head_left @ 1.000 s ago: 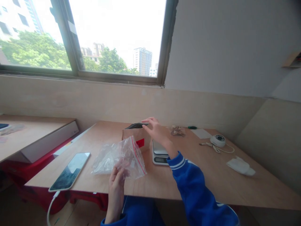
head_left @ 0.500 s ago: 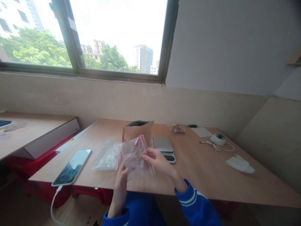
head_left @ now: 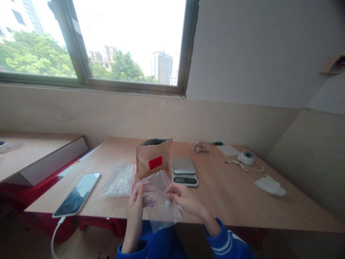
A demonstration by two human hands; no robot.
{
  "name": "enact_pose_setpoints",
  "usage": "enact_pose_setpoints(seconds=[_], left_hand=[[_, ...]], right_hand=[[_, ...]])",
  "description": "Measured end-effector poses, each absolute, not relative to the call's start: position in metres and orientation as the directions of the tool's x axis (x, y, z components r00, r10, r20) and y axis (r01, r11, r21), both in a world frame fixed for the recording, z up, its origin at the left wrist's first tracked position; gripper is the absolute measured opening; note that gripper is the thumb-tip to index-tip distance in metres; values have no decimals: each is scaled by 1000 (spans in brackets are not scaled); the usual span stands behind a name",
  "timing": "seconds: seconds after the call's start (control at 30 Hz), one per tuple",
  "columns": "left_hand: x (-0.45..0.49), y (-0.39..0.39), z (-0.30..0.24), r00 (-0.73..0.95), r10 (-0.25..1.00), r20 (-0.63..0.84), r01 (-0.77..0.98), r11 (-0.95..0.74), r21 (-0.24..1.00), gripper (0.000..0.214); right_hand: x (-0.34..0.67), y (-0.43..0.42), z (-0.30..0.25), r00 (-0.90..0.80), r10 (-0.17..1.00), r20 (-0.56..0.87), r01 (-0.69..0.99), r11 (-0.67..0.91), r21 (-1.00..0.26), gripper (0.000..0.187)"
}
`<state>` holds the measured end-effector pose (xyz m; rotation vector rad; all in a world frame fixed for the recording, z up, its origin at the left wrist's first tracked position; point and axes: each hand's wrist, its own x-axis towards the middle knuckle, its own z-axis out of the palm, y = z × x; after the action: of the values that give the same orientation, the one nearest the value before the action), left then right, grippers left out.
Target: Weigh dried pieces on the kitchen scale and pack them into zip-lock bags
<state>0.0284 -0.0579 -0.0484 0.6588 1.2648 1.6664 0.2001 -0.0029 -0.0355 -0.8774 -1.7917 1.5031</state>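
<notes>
Bag: a clear plastic zip bag with a red seal strip (head_left: 161, 205) hangs in the air between both hands, in front of the kraft pouch, its lower corner past the table's near edge. A moment earlier it was bunched and crumpled; now it hangs flatter and lower.

Left hand: the left hand (head_left: 136, 203) is closed in a pinch on the bag's left upper edge, fingers raised.

Right hand: the right hand (head_left: 183, 202) is closed in a pinch near the red strip. A second earlier it was up at the pouch's mouth, open; now it is down at the bag.

Sleeves: a blue sleeve with white stripes (head_left: 228, 242) covers the right forearm.

Pouch: a brown kraft paper pouch with a black inner lining and a red label (head_left: 153, 160) stands upright on the light wooden table (head_left: 231, 203), just behind the bag, untouched by either hand.

Scale: a silver digital kitchen scale (head_left: 184, 171) sits just right of the pouch, its display now in full view, no longer behind a hand.

Second bag: a flat, clear plastic bag (head_left: 118, 180) lies left of the pouch, unchanged.

Phone: a black-screened smartphone (head_left: 77, 194) lies further left, with a white charging cable (head_left: 55, 233) trailing over the table's edge.

Far end: a small clear bag of brown pieces (head_left: 200, 147) lies beyond the scale, near a round white device with a cord (head_left: 245, 157).
</notes>
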Motion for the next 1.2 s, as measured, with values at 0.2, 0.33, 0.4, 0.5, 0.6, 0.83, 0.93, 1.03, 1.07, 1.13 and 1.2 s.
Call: enact_pose_setpoints(seconds=[0.2, 0.33, 0.4, 0.5, 0.6, 0.83, 0.93, 1.03, 1.07, 1.13, 1.2], left_hand=[[24, -61, -40, -173, 977, -125, -263, 76, 962, 54], [-13, -69, -42, -325, 936, -135, -216, 66, 974, 59], [-40, -72, -45, -480, 861, -170, -200, 82, 976, 62], [-73, -66, -52, -669, 732, -129, -90, 92, 992, 73], [-92, -47, -55, -714, 700, -13, 171, 192, 966, 82], [-88, -25, -45, -710, 600, 368, 665, 401, 630, 72], [-64, -33, -40, -685, 572, 452, 681, 283, 675, 59], [-33, -41, -34, -633, 573, 520, 693, 120, 711, 49], [-23, -44, -30, -649, 539, 537, 695, 132, 707, 45], [-6, -49, -22, -657, 456, 600, 718, 134, 683, 39], [7, -55, -13, -653, 386, 652, 729, 83, 680, 34]], right_hand=[[208, 22, -45, -535, 843, 54, 65, 104, -992, 42], [234, 71, -54, -310, 934, 180, 175, 243, -954, 41], [254, 107, -60, -46, 933, 358, 411, 344, -844, 34], [281, 162, -71, 97, 906, 413, 668, 248, -701, 29], [297, 201, -83, 105, 918, 383, 748, 181, -638, 27], [304, 233, -104, 97, 925, 368, 859, 109, -500, 19], [306, 235, -105, 103, 907, 408, 881, 107, -461, 15], [311, 231, -98, 137, 878, 459, 888, 96, -449, 13], [313, 228, -94, 164, 863, 477, 888, 82, -453, 13], [318, 217, -79, 239, 820, 521, 884, 38, -466, 17], [320, 195, -59, 330, 724, 605, 856, 40, -515, 21]])
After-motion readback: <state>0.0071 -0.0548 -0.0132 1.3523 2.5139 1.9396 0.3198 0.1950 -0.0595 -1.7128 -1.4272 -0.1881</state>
